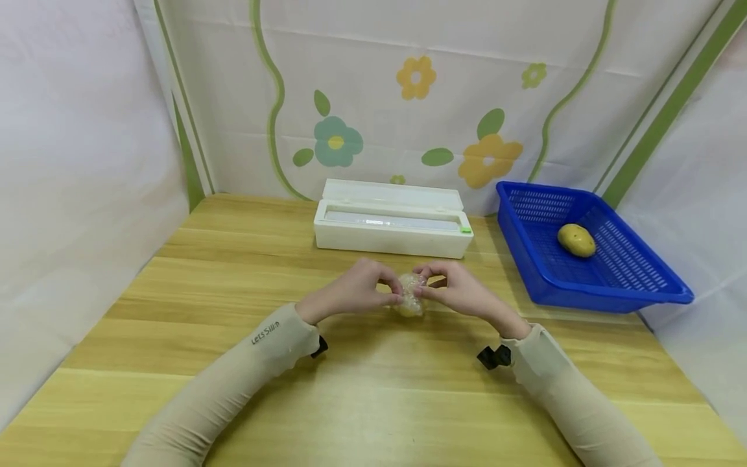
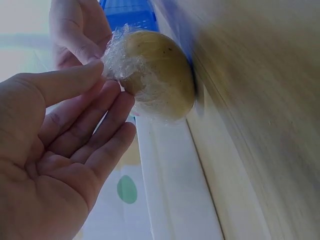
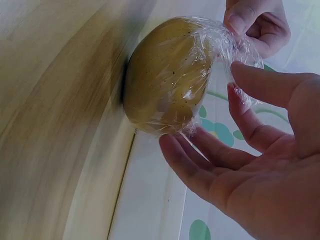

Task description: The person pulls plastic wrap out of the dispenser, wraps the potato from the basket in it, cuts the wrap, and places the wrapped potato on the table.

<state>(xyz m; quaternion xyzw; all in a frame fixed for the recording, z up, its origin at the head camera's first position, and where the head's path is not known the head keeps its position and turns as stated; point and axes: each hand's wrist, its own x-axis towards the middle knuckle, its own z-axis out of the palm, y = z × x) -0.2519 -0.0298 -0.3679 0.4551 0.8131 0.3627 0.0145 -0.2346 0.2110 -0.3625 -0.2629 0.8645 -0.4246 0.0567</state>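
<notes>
A potato (image 3: pixel 160 75) rests on the wooden table in front of the white box, clear plastic wrap (image 3: pixel 215 42) drawn around it and bunched on top. From the left side, my left hand (image 1: pixel 364 287) pinches the gathered wrap between thumb and fingertips. My right hand (image 1: pixel 461 290) holds the wrap from the other side, its thumb and index finger on a loose edge. In the right wrist view its other fingertips touch the wrapped potato low on its side. Both hands partly cover the potato in the head view.
Behind the hands stands a white cling-film box (image 1: pixel 391 240) with its lid raised and a roll (image 1: pixel 391 221) inside. At the right a blue plastic basket (image 1: pixel 607 295) holds another potato (image 1: pixel 576 240). A flowered cloth (image 1: pixel 373 84) hangs behind the wooden table (image 1: pixel 373 408).
</notes>
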